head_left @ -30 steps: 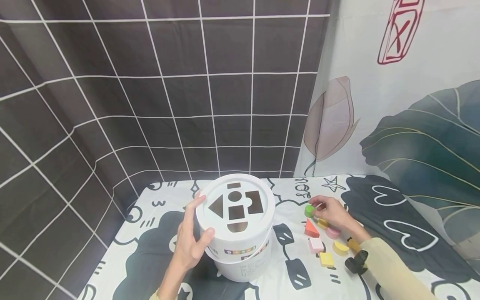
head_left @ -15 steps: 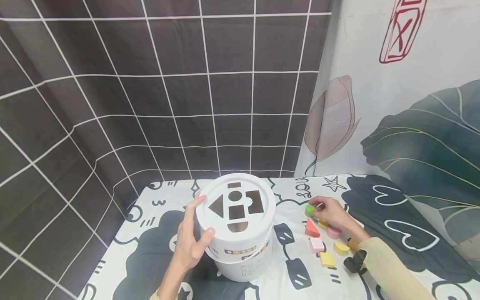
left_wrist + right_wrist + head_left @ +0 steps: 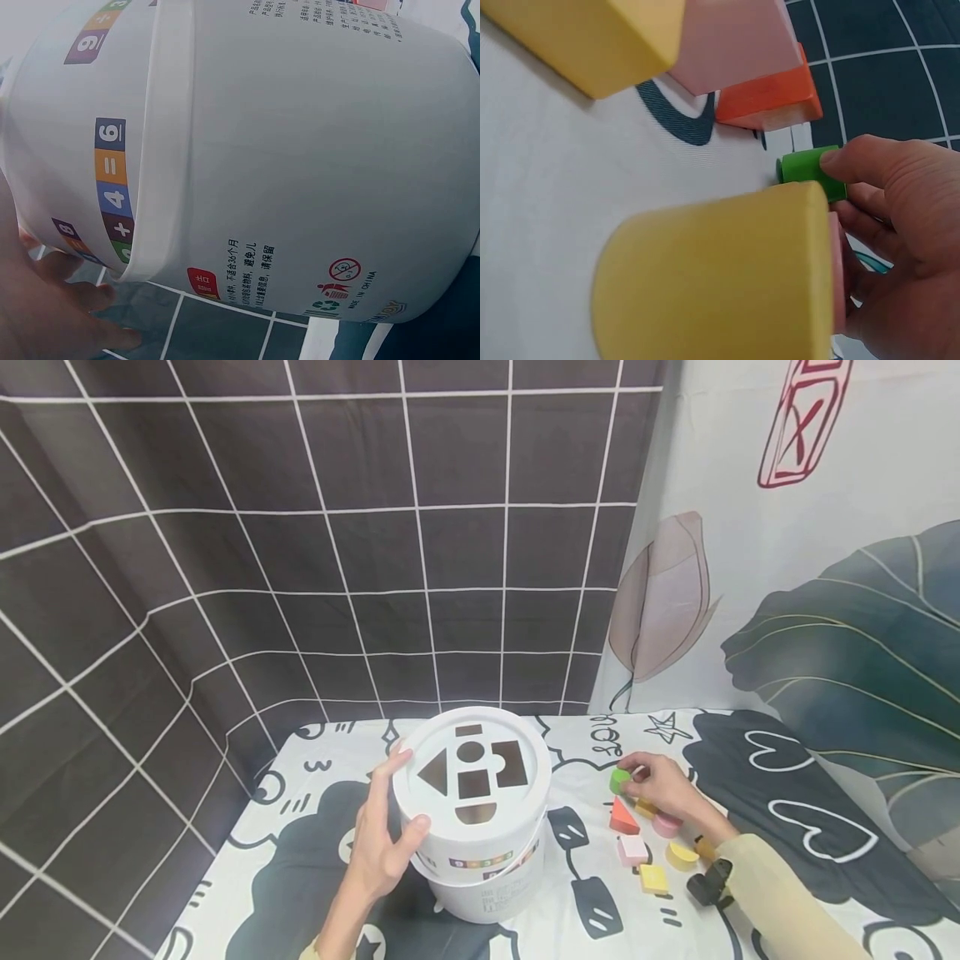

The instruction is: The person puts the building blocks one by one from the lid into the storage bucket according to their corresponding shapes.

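A white bucket stands upright with a white lid that has several shaped holes. My left hand rests against the bucket's left side, its thumb and a fingertip touching the lid's rim. In the left wrist view the fingers extend loosely past the printed wall. On the right, my right hand pinches a green cylinder block between thumb and fingers. The right wrist view shows the thumb on the green block's side, near the cloth. A red triangular block lies just in front of it.
Near the right hand lie a pink square block, a yellow square block, a yellow half-round block, a pink round block and other yellow blocks. A patterned cloth covers the table. Dark grid-lined fabric hangs behind.
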{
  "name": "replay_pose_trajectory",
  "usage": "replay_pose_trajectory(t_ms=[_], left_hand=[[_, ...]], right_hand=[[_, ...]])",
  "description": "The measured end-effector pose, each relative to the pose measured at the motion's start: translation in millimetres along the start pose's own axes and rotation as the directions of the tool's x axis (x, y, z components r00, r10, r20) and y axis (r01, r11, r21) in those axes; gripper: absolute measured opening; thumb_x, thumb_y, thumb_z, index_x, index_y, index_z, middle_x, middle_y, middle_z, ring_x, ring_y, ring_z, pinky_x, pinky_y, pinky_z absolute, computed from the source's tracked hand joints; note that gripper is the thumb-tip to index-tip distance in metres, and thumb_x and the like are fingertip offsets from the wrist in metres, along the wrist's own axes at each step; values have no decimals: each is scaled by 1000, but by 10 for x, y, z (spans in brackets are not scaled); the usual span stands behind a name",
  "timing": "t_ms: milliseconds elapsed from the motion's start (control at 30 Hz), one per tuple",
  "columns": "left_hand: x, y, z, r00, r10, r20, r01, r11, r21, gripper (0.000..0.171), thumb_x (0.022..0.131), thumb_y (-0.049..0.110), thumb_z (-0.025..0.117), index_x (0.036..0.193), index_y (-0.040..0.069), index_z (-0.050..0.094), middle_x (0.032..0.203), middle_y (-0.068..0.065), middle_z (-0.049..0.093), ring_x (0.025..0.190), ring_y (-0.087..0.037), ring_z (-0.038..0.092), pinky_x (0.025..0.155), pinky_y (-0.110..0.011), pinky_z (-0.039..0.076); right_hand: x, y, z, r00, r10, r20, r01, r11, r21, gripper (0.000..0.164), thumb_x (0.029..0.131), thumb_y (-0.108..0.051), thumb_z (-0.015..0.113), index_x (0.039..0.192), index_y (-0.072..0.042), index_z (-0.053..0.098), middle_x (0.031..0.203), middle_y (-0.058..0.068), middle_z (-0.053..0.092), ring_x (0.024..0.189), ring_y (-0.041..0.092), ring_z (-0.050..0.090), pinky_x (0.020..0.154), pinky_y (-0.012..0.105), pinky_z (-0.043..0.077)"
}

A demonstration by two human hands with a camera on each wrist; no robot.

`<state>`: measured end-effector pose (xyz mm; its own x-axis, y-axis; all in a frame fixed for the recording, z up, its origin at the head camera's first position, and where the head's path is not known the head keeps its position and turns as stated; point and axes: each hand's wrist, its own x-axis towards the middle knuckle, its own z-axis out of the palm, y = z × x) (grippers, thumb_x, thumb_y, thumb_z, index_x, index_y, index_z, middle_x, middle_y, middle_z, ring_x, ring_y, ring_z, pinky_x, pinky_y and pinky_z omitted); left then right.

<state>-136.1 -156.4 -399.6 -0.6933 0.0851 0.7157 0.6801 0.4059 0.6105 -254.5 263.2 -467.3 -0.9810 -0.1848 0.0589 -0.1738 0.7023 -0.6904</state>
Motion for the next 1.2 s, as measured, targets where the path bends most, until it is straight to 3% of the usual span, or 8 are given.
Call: replay_pose_trajectory(t_ms=[233, 467, 700, 767, 900, 1000, 1200], left_hand=[[-7, -6, 0, 1000, -6, -2, 6, 1000, 5, 73, 77, 23, 60, 146, 8, 44, 156, -15, 38, 141, -39, 37, 111, -51, 26], [-6, 3, 1, 1000, 4, -7, -4, 1000, 1, 72, 77, 23, 60, 146, 9, 45, 156, -14, 39, 141, -38, 38, 113, -31, 24], [-5, 3, 5, 1000, -3, -5, 3, 1000, 6, 72, 77, 23, 59, 146, 9, 44, 156, -13, 39, 141, -38, 38, 107, -60, 28], [-4, 0, 4, 1000, -7, -3, 7, 1000, 5, 72, 77, 23, 59, 146, 9, 44, 157, -13, 38, 141, -38, 38, 108, -58, 27], [-9, -2, 2, 1000, 0, -4, 0, 1000, 3, 72, 78, 23, 59, 146, 9, 44, 157, -13, 38, 140, -38, 38, 112, -40, 26], [-7, 0, 4, 1000, 12, -6, -12, 1000, 3, 72, 77, 23, 60, 146, 9, 44, 156, -14, 39, 140, -40, 39, 112, -33, 25], [-3, -1, 4, 1000, 9, -4, -9, 1000, -1, 72, 77, 23, 60, 146, 10, 44, 156, -14, 39, 140, -39, 38, 112, -32, 24]], right_hand=[[-16, -60, -70, 1000, -20, -24, 21, 1000, 21, 36, 81, -4, 74, 115, 3, 65, 101, 11, 66, 89, 27, 60, 68, 34, 51], [-34, -122, -121, 999, -13, -39, 13, 1000, -22, 35, 82, -5, 73, 115, 3, 65, 103, 13, 66, 91, 28, 60, 70, 35, 51], [-51, -224, -173, 996, -63, -57, 61, 997, -46, 34, 82, -5, 75, 113, 4, 65, 103, 14, 67, 91, 29, 60, 72, 37, 50], [-47, -240, -180, 995, -74, -64, 71, 996, -45, 33, 82, -5, 75, 112, 4, 65, 102, 12, 67, 90, 28, 61, 72, 37, 49], [-46, -267, -196, 993, -94, -73, 91, 995, -49, 32, 81, -4, 75, 111, 4, 66, 100, 11, 68, 89, 28, 61, 71, 35, 49], [-48, -294, -215, 990, -114, -83, 110, 993, -51, 31, 81, -4, 75, 109, 3, 67, 98, 9, 68, 88, 27, 62, 71, 35, 49], [-54, -395, -262, 986, -136, -95, 131, 990, -55, 29, 80, -5, 75, 107, 2, 67, 97, 8, 68, 87, 26, 62, 70, 36, 48]])
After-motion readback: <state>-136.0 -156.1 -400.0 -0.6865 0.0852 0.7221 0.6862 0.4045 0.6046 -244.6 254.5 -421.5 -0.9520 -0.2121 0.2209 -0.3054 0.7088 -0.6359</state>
